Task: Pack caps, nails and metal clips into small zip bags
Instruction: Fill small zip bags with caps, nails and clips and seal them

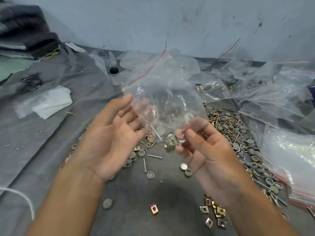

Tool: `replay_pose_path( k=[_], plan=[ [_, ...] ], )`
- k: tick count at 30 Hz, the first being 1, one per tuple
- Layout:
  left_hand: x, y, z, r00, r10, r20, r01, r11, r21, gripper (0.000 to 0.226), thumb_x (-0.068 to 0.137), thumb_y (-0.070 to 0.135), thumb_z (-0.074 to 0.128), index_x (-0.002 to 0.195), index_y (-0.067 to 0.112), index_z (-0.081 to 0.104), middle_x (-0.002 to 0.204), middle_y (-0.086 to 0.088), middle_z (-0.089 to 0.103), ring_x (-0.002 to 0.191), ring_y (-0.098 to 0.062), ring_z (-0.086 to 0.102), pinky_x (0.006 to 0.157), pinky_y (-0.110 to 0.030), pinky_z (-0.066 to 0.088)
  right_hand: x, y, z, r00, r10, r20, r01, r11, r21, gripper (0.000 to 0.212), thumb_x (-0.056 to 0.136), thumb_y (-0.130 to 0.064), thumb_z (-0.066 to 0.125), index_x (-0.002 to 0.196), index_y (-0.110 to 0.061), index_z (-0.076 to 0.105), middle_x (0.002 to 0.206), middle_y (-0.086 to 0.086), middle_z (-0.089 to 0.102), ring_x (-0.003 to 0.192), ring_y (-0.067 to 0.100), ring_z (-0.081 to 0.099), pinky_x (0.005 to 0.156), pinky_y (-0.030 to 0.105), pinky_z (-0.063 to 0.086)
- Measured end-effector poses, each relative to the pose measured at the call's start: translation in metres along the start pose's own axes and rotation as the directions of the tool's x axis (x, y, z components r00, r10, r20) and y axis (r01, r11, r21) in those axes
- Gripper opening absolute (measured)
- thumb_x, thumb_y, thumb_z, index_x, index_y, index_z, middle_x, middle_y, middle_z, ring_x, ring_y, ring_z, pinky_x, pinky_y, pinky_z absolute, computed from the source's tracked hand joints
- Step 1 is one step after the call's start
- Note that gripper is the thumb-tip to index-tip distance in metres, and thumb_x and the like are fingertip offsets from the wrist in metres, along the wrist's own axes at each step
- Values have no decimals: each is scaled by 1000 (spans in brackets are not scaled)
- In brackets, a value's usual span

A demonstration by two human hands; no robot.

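A: Where was the zip bag (163, 92) at this moment?

B: It was in the air between the two hands, above the grey cloth (71, 133). Its red zip line pointed up and away, and its lower corner hung down next to the right hand (209, 155).

A: Did the right hand hold it?

B: Yes. The thumb and the first fingers (196, 126) of the right hand were curled and pinched the plastic near the lower corner. Inside that corner I could see a metal clip (171, 144) and one grey cap (160, 130). A thin nail was maybe there too, but the picture was blurred.

A: And the left hand (110, 135)?

B: It was spread, palm up, with the fingers straight and relaxed. The fingertips (127, 99) were at the left side of the bag. I could not tell whether they touched the plastic or were only just beside it.

A: What lay under the hands?

B: Loose parts on the cloth. A big pile of grey caps (238, 130) mixed with nails was to the right, under and behind the right hand. Some single nails (154, 156) lay between the two wrists, and a small group of metal clips (214, 212) was near the right forearm. One clip (154, 209) lay apart from this group.

A: Anything more?

B: Many other clear zip bags (281, 92) were heaped at the right, by the wall (153, 23). A folded white plastic sheet (47, 103) lay well apart on the left.
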State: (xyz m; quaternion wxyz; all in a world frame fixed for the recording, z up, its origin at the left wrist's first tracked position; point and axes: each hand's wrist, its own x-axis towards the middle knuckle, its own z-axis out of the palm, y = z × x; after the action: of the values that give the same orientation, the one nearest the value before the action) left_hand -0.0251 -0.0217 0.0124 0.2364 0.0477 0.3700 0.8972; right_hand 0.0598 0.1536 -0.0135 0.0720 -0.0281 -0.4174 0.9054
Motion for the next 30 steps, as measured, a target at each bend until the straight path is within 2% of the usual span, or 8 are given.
replay_pose_path(
  k=[2, 4, 10, 14, 21, 24, 27, 30],
  plan=[
    [0, -10, 2, 990, -127, 65, 114, 978, 176, 53, 80, 24, 66, 128, 3, 58, 128, -13, 66, 119, -30, 65, 96, -44, 56, 2, -4, 1, 998, -46, -47, 48, 998, 42, 15, 80, -2, 63, 92, -10, 63, 85, 6, 70, 76, 12, 71, 63, 23, 59],
    [0, -20, 4, 983, -157, 95, 117, 935, 334, 52, 79, 16, 68, 129, 3, 59, 125, -14, 69, 114, -31, 68, 92, -41, 58, 4, -11, -2, 993, -68, -95, 76, 993, 85, 17, 79, -4, 62, 94, -12, 62, 82, 2, 72, 74, 8, 71, 61, 20, 58],
    [2, -35, 8, 994, 72, 80, -101, 874, 476, 60, 68, 6, 86, 122, 19, 64, 107, -2, 76, 99, -21, 74, 84, -33, 60, 3, -15, -9, 996, -62, -70, 65, 997, 45, 18, 80, -5, 63, 86, -19, 72, 85, 1, 70, 77, 9, 70, 62, 24, 58],
    [0, -36, 14, 978, 149, 149, -203, 855, 477, 56, 71, 5, 76, 123, 16, 61, 105, -4, 76, 98, -19, 73, 79, -23, 57, 2, -12, -11, 999, -38, -36, 36, 998, -49, 13, 83, -7, 71, 92, -16, 65, 86, 2, 66, 76, 12, 66, 64, 28, 57],
    [-4, -32, 15, 966, 162, 201, -245, 823, 513, 54, 71, 4, 76, 121, 16, 59, 103, -9, 76, 97, -21, 74, 75, -21, 57, 2, -16, -11, 985, -170, -15, 162, 958, -235, 46, 53, -38, 99, 89, -27, 72, 102, 3, 74, 92, 18, 71, 81, 28, 57],
    [-5, -30, 17, 965, 132, 228, -235, 825, 514, 53, 77, 4, 71, 127, 17, 57, 110, -10, 76, 103, -22, 73, 79, -22, 57, 0, -15, -5, 982, -181, 63, 191, 949, -251, 35, 68, -24, 93, 94, -23, 70, 117, 11, 75, 111, 26, 72, 86, 25, 57],
    [-5, -30, 16, 965, 108, 240, -222, 826, 518, 51, 82, 4, 68, 130, 15, 55, 112, -10, 75, 106, -24, 72, 83, -23, 56, -1, -14, -3, 980, -197, 14, 194, 949, -248, 38, 73, -11, 81, 103, -10, 57, 110, 14, 76, 105, 26, 74, 83, 25, 58],
    [-5, -29, 16, 966, 106, 235, -219, 818, 532, 50, 83, 4, 67, 130, 15, 54, 112, -9, 76, 106, -22, 72, 84, -23, 56, -1, -15, -3, 981, -194, -30, 180, 949, -258, 40, 72, -9, 83, 101, -13, 54, 110, 18, 75, 103, 31, 74, 82, 28, 59]
  ],
)
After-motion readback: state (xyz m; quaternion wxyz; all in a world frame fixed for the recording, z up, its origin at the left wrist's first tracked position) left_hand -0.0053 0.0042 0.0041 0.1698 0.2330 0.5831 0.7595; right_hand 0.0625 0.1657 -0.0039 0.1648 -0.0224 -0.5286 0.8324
